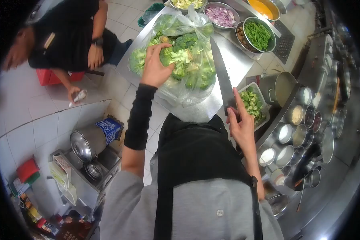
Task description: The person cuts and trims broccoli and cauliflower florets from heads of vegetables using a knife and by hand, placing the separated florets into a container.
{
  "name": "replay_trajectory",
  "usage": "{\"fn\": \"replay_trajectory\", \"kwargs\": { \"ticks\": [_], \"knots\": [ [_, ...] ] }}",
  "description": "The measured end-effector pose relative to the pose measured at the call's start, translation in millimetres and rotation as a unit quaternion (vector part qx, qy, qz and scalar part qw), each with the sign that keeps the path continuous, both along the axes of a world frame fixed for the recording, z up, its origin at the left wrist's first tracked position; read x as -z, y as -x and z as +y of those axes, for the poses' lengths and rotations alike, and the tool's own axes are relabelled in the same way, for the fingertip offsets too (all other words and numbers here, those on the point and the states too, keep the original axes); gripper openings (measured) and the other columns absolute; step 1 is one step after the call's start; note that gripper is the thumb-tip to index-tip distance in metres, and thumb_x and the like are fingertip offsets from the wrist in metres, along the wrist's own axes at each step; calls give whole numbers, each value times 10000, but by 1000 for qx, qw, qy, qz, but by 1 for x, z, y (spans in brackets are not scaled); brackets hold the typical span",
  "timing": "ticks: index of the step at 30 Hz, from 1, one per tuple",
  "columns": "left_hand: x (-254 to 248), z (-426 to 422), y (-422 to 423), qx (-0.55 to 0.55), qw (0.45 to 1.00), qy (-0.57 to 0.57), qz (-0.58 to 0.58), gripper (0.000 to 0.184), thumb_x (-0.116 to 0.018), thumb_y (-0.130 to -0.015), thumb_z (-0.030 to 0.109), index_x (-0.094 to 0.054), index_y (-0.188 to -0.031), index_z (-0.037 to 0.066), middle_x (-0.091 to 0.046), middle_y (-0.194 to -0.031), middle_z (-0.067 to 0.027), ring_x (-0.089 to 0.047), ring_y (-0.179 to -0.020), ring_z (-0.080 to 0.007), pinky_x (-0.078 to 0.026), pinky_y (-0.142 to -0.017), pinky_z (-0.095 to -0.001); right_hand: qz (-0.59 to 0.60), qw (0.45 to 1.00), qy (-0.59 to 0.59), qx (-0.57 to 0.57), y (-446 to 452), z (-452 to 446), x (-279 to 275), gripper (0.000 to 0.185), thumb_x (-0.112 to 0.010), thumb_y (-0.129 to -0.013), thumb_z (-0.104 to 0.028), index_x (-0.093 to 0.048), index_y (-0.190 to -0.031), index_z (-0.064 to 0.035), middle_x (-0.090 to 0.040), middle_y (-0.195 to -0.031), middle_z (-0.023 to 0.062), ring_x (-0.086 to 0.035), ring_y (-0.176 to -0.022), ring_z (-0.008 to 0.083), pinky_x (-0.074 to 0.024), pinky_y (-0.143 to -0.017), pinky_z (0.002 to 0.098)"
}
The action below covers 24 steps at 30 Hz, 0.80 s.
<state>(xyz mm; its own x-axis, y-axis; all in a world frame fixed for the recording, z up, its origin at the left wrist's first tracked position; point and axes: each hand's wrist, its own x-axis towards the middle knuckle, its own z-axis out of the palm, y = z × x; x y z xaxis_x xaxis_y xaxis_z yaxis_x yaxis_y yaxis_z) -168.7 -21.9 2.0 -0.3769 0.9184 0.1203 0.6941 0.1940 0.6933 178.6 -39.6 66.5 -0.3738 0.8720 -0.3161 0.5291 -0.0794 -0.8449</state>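
Observation:
My left hand (157, 67) reaches over a heap of broccoli (186, 41), fingers spread and curved around the florets. Whether it touches a floret firmly cannot be made out. A clear plastic bag (193, 94), opened at the top, surrounds the broccoli on a metal worktable (241, 66). In my right hand (241, 125) is the handle of a large kitchen knife (222, 74), its index finger stretched along it. The blade points away from me, just right of the bag. Below the knife's right side stands a white basket (265, 117) of cut green pieces (251, 102).
Metal bowls at the far end hold sliced purple onions (220, 16), cut green stems (258, 35) and orange liquid (264, 7). A large pot (282, 86) and a counter with several seasoning containers (297, 115) line the right. A co-worker (68, 38) bends at the left.

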Motion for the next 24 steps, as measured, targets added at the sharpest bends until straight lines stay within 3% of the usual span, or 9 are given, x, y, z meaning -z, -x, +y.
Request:
{"fn": "replay_trajectory", "kwargs": {
  "ticks": [2,5,8,9,10,13,16,24],
  "knots": [
    [-10,-10,-26,-55,988,-108,96,608,-874,-816,118,-618,-1368,120,-480,-1347,-179,-536,-1309,-403,-464,-1132,-489,-6,1000,-18,-14,1,-4,1,706,-620,-1065,-65,-413,-1712,-255,-710,-769,147,-694,-660,222,-571,-732,378],
    [-4,-26,-41,-74,993,-82,34,621,-891,-820,115,-595,-1366,104,-440,-1413,-208,-462,-1395,-424,-440,-1152,-517,-20,997,-56,-53,7,-7,0,711,-623,-1063,-64,-419,-1702,-299,-743,-817,214,-731,-690,361,-575,-743,438],
    [7,-40,-32,-89,994,-58,34,529,-828,-870,31,-629,-1356,99,-478,-1395,-188,-558,-1309,-395,-532,-1040,-471,-65,989,-52,-120,14,-5,-14,722,-619,-1058,-51,-417,-1698,-316,-727,-824,255,-710,-708,454,-557,-725,499],
    [9,-44,-25,-94,993,-49,48,510,-816,-881,20,-637,-1352,98,-485,-1392,-183,-579,-1284,-389,-555,-1010,-454,-74,987,-44,-136,16,-4,-20,729,-615,-1052,-43,-415,-1698,-316,-712,-809,260,-702,-709,461,-541,-717,519],
    [9,-48,-20,-80,994,-62,46,490,-814,-885,14,-658,-1342,101,-510,-1375,-169,-634,-1176,-330,-598,-901,-386,-83,984,-35,-153,18,-4,-27,737,-611,-1047,-35,-413,-1698,-316,-698,-793,264,-694,-709,468,-526,-710,539],
    [10,-52,-17,-95,993,-65,-28,513,-839,-869,33,-657,-1344,95,-526,-1346,-157,-634,-1108,-277,-603,-867,-357,-78,976,-51,-196,24,-4,-31,756,-601,-1030,-14,-412,-1697,-316,-685,-765,260,-694,-712,473,-503,-697,576],
    [9,-53,-23,-111,991,-70,-18,519,-853,-857,45,-657,-1336,86,-540,-1313,-138,-624,-1060,-241,-601,-857,-352,-86,966,-70,-233,32,-2,-30,772,-592,-1016,2,-409,-1698,-309,-692,-762,257,-703,-716,475,-516,-700,588],
    [12,-52,-28,-127,987,-97,-21,447,-813,-844,14,-654,-1260,57,-564,-1264,-129,-627,-1044,-250,-599,-846,-344,-130,946,-102,-279,51,6,-19,844,-578,-957,52,-370,-1717,-250,-695,-780,289,-706,-736,500,-543,-724,601]
  ]
}}
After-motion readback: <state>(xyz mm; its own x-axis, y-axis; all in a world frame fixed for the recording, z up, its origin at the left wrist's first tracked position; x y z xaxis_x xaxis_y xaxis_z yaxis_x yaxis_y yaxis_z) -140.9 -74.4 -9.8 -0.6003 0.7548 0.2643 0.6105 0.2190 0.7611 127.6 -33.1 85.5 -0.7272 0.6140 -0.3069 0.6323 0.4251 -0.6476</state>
